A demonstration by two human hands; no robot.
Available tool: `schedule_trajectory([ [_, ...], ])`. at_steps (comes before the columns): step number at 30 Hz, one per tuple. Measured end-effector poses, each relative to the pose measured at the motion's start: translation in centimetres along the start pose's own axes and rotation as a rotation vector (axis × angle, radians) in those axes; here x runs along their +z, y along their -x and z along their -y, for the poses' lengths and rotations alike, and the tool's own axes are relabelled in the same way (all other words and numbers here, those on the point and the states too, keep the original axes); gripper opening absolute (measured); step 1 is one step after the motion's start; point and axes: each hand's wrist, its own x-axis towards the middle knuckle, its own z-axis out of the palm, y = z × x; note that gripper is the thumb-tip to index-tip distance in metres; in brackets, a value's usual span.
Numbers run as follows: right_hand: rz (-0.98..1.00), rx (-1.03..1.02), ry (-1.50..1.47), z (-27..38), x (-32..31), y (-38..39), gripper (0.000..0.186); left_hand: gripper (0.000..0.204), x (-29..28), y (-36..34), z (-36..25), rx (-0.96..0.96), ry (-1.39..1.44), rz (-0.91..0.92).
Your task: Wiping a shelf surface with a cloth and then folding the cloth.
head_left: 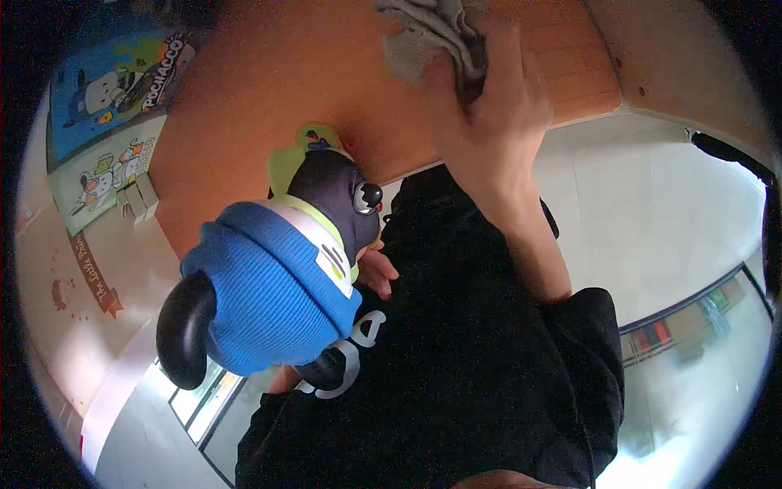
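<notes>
My right hand is closed on a crumpled grey cloth and presses it onto the orange-brown wooden surface, close to that surface's near right edge. My left hand shows only some fingers, behind a toy figure that it holds in front of my black shirt. The toy wears a ribbed blue knit top with a white and yellow-green band. It has a glossy black limb, a dark head with a bulging eye, and a green piece on top. The toy hides my palm and most of that hand.
At the left stand a blue printed box and a pale green printed box with cartoon dogs. A white panel with a brown ribbon print rises below them. A pale panel borders the wooden surface at the right.
</notes>
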Motion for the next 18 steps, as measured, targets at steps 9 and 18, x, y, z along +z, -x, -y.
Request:
schedule_trajectory([
  [9, -0.048, -0.159, 0.134, -1.0, 0.4, 0.2, 0.033, 0.032, -1.2, 0.1, 1.3, 0.027, 0.048, 0.033],
  [18, -0.102, -0.26, 0.155, -1.9, 0.6, 0.1, 0.034, 0.036, -2.8, -0.8, 2.4, -0.083, 0.017, 0.08],
])
